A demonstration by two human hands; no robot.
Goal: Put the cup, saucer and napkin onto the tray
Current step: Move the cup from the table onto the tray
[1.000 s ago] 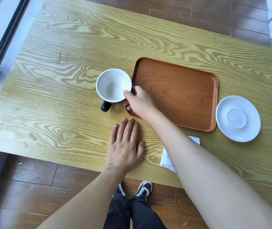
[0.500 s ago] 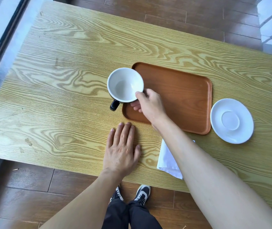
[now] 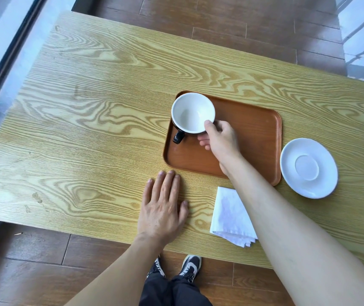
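My right hand [image 3: 219, 141] grips the rim of the cup [image 3: 191, 112], white inside and black outside, with its black handle pointing toward me. The cup is over the left part of the brown wooden tray [image 3: 251, 127]; I cannot tell whether it touches the tray. A white saucer [image 3: 308, 167] lies on the table just right of the tray. The folded white napkin [image 3: 229, 215] lies near the table's front edge, partly hidden by my right forearm. My left hand [image 3: 163, 206] rests flat on the table, fingers spread, holding nothing.
The yellow wood-grain table [image 3: 88, 129] stands on a brown plank floor. Its near edge runs just in front of my legs and shoes. A dark window frame runs along the left side.
My right hand has carried the cup rightward from the table beside the tray to over the tray's left part. The left hand has stayed flat on the table.
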